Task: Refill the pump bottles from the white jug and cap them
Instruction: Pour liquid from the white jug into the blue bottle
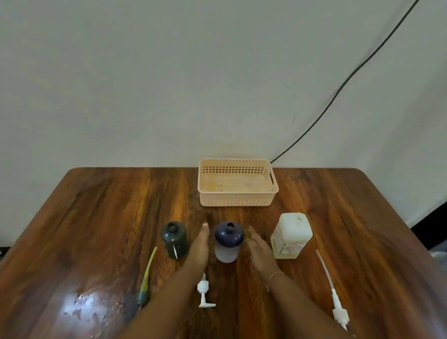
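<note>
Two uncapped pump bottles stand mid-table: a dark green one [174, 239] on the left and a frosted one with a dark blue shoulder [228, 241] in the middle. The white jug [291, 235] stands upright to their right, its top closed. My left hand [199, 242] lies flat between the two bottles, fingers straight, holding nothing. My right hand [260, 250] rests between the blue-topped bottle and the jug, also holding nothing. Three pump heads lie loose on the table: a dark one with a yellowish tube [145, 278], a white one [204, 294] between my forearms, and a long white one [334, 288] at right.
A peach plastic basket [237, 199] stands at the far edge of the wooden table [96, 214], behind the bottles. A black cable [339, 90] runs down the wall to the table's back edge. A shiny wet-looking patch [88, 307] lies at near left.
</note>
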